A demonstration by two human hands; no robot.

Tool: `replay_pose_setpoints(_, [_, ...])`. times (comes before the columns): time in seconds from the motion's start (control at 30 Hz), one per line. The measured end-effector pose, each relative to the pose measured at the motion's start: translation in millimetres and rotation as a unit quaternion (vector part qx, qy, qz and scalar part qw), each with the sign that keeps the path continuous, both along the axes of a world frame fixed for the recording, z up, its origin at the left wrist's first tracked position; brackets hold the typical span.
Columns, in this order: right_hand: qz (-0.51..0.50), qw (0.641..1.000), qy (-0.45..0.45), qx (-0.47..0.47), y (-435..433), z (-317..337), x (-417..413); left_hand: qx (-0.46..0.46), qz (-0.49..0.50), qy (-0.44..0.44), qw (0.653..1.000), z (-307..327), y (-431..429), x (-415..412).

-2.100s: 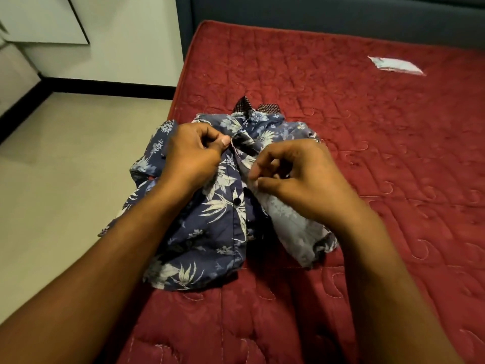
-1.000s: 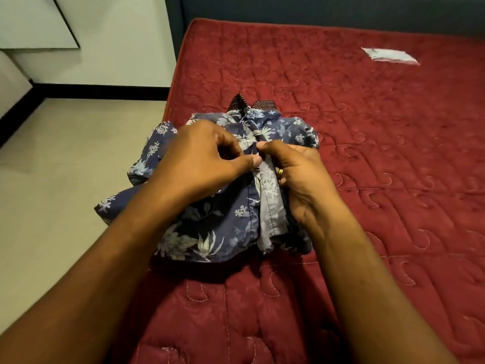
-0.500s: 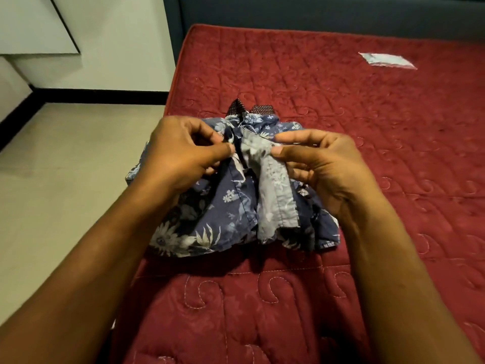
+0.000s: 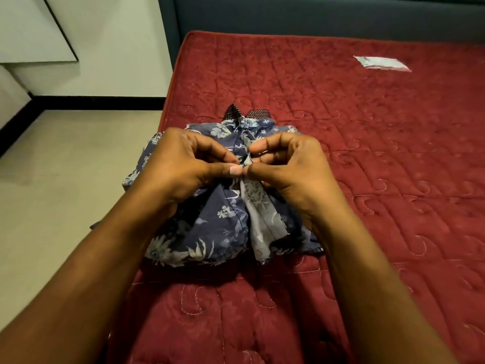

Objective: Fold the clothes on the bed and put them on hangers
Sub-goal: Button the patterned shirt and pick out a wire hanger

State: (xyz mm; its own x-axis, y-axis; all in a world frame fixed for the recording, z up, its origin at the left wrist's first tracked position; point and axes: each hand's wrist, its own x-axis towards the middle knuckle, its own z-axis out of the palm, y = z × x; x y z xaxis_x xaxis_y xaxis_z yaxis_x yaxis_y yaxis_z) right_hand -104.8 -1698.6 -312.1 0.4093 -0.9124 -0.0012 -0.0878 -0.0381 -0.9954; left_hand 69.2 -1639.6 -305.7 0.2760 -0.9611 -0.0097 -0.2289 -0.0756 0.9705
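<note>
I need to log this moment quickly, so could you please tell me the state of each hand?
Left hand: closed, fingers pinching the floral shirt at its front edge.
Right hand: closed, fingers pinching the same shirt's pale front edge.

I can read no words, numbers or brand marks anywhere here. The floral shirt [image 4: 223, 214] I am holding shows only its leaf and flower print, with no tag or label turned toward me. The white label [image 4: 381, 63] sewn on the red mattress [image 4: 367, 153] carries some faint marking, but it is too small and blurred for me to read.
</note>
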Motion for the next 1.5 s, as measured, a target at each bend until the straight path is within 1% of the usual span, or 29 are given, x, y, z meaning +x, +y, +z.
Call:
replay_pose_setpoints(0.13, [-0.021,0.999,0.023,-0.035,-1.5,-7.4,3.2,0.026,-0.012,0.001,1.000,0.7,-0.4,5.4])
replay_pose_setpoints(0.3, [-0.023,0.999,-0.038,0.005,-2.1,-11.7,6.5,0.054,0.006,0.029,0.998,1.6,1.2,6.1])
replay_pose_setpoints(0.37, [-0.037,0.998,-0.041,-0.012,-2.0,-16.8,8.0,0.062,0.008,0.039,0.997,0.7,1.2,5.0])
replay_pose_setpoints(0.47, [-0.053,0.997,-0.020,-0.055,0.4,-25.1,12.2,0.067,0.016,0.046,0.997,-0.5,0.5,4.3])
replay_pose_setpoints(0.53, [-0.053,0.997,-0.022,-0.059,1.2,-28.0,14.7,0.070,0.019,0.051,0.996,0.1,0.5,4.7])
replay_pose_setpoints(0.73, [-0.027,0.990,-0.131,0.048,3.9,-23.6,17.1,0.077,0.027,0.061,0.995,0.8,-1.6,9.2])
replay_pose_setpoints(0.87, [-0.043,0.985,-0.153,0.066,7.1,-22.6,18.3,0.093,0.028,0.065,0.993,0.3,-2.6,8.8])
replay_pose_setpoints(1.03, [-0.045,0.984,-0.153,0.083,9.1,-24.4,19.5,0.107,0.020,0.068,0.992,-0.4,-1.3,13.2])
replay_pose_setpoints(1.23, [-0.005,0.967,-0.147,0.206,1.8,-22.1,13.0,0.137,-0.026,0.077,0.987,0.7,2.2,16.3])
replay_pose_setpoints(1.3, [0.004,0.964,-0.138,0.226,-1.2,-23.4,10.6,0.145,-0.033,0.071,0.986,-1.3,2.2,15.5])
replay_pose_setpoints(1.4, [0.004,0.965,-0.121,0.234,-3.6,-24.6,7.9,0.148,-0.030,0.073,0.986,-5.2,1.8,14.2])
replay_pose_setpoints(1.5, [-0.006,0.971,-0.101,0.216,-4.7,-26.0,7.9,0.134,-0.013,0.075,0.988,-10.4,1.5,9.9])
